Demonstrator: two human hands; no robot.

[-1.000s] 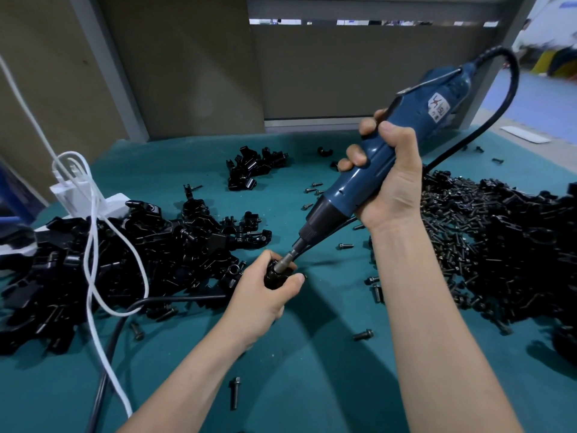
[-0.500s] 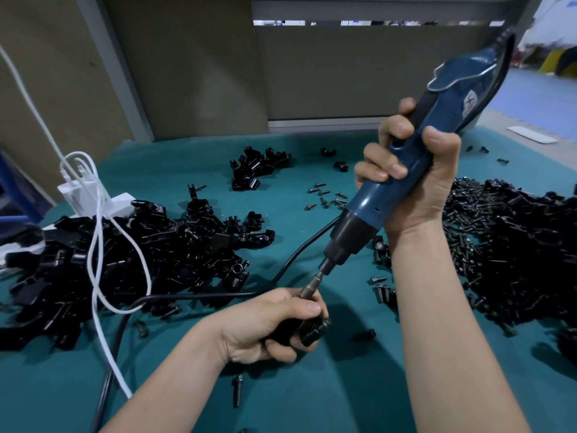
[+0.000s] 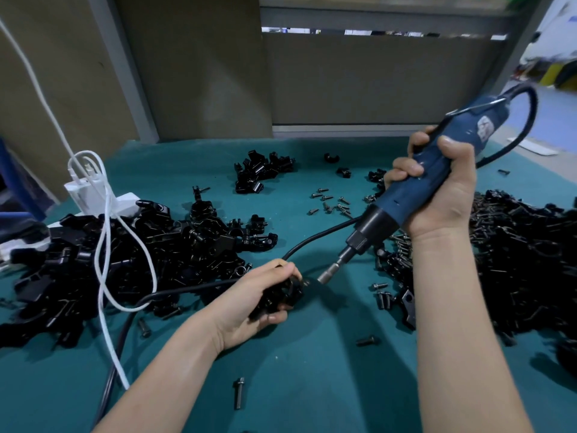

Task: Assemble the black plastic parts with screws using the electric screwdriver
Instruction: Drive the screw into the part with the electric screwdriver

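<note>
My left hand [image 3: 249,304] grips a black plastic part [image 3: 282,293] just above the green mat, near the middle of the view. My right hand [image 3: 437,189] holds the blue electric screwdriver [image 3: 415,189] tilted down to the left. Its metal bit [image 3: 327,275] points at the side of the held part, where a screw head shows. Loose screws [image 3: 331,201] lie scattered behind the hands.
A large heap of black parts [image 3: 125,254] lies at the left, with a white cable [image 3: 106,232] and a white power strip [image 3: 93,198] over it. A second heap with screws [image 3: 515,257] is at the right. The screwdriver's black cord [image 3: 315,239] crosses the mat. Single screws [image 3: 239,392] lie near the front.
My left hand has turned the part so its side faces the bit. The screwdriver has tilted lower and its bit has come off the top of the part to its right side.
</note>
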